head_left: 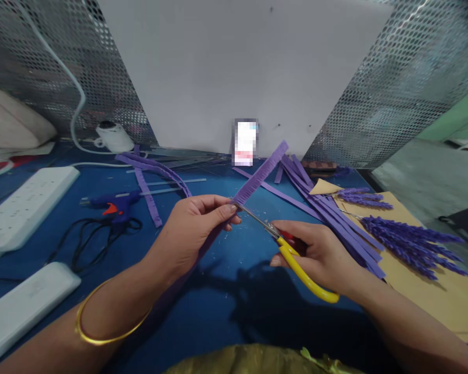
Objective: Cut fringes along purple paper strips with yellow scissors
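Observation:
My left hand (203, 223) pinches a purple paper strip (262, 174) between thumb and fingers. The strip slants up to the right, and a row of fine cuts runs along its lower edge. In my right hand (315, 249) are scissors (302, 270) with yellow handles, a bit of red showing by the fingers. Their blades reach up to the strip right beside my left thumb; how far apart the blades stand is hard to make out. More of the strip trails below my left hand, partly hidden behind the forearm.
Right of my hands lie several uncut purple strips (335, 223) and purple lavender-like stems (409, 244) on tan paper (417, 296). To the left are fringed strips (147, 192), a blue glue gun (119, 205) with a tangled cord, and white power strips (31, 208). A blurred phone (245, 143) leans against the back board.

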`<state>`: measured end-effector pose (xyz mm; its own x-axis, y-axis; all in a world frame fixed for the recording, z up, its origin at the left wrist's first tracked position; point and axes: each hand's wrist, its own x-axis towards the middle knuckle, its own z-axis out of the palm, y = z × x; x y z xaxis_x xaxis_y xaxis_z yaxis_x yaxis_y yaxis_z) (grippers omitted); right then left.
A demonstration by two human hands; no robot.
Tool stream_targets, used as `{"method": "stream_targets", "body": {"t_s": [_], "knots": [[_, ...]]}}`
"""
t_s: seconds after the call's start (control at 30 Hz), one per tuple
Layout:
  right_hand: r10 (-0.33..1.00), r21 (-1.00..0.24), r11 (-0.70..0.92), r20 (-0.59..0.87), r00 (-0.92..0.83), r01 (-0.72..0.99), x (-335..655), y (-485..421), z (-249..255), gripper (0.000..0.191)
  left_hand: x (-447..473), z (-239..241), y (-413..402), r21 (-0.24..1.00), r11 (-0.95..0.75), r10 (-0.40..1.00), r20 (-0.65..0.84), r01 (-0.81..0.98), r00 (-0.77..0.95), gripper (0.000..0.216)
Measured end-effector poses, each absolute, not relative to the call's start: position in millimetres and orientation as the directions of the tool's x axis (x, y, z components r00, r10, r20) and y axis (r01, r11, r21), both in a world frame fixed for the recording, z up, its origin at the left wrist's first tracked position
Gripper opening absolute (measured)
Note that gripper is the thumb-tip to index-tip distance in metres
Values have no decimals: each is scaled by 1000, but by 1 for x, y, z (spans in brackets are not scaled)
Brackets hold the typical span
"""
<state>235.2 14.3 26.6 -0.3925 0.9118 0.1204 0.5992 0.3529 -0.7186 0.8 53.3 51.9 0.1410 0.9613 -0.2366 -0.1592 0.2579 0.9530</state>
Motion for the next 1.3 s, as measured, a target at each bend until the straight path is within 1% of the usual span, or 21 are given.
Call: {"method": "stream_targets", "body": {"t_s": [0.1, 0.23, 0.4, 0.53, 0.77, 1.0, 1.07, 1.17, 1.3], "knots": [[910, -713, 357, 119, -397, 604, 235, 15, 27, 38, 1, 54, 53, 942, 280, 956, -255, -187, 148, 16], [909, -707, 367, 134, -394, 604, 235, 14, 27, 40, 1, 54, 53, 952, 249, 964, -225, -179, 142, 15], [902, -682, 392, 153, -404, 617, 234, 14, 30, 41, 0, 51, 52, 968, 210, 973, -193, -135, 125, 16], [900, -685, 390, 142, -412, 616, 233, 14, 30, 36, 0, 51, 52, 981, 179, 977, -167, -81, 131, 14], [903, -738, 344, 90, -421, 580, 233, 14, 30, 28, 1, 53, 52, 980, 184, 974, -171, -76, 149, 13], [916, -791, 285, 58, -397, 542, 234, 14, 26, 29, -1, 52, 51, 988, 145, 978, -137, -43, 159, 15], [915, -811, 257, 30, -402, 526, 235, 14, 25, 28, 0, 52, 51, 985, 161, 977, -150, -62, 154, 14], [910, -833, 227, -5, -415, 505, 234, 14, 25, 28, 0, 54, 52, 964, 230, 964, -207, -132, 170, 13], [898, -865, 203, -23, -440, 459, 233, 15, 29, 30, -2, 56, 55, 909, 348, 921, -286, -230, 263, 14]]}}
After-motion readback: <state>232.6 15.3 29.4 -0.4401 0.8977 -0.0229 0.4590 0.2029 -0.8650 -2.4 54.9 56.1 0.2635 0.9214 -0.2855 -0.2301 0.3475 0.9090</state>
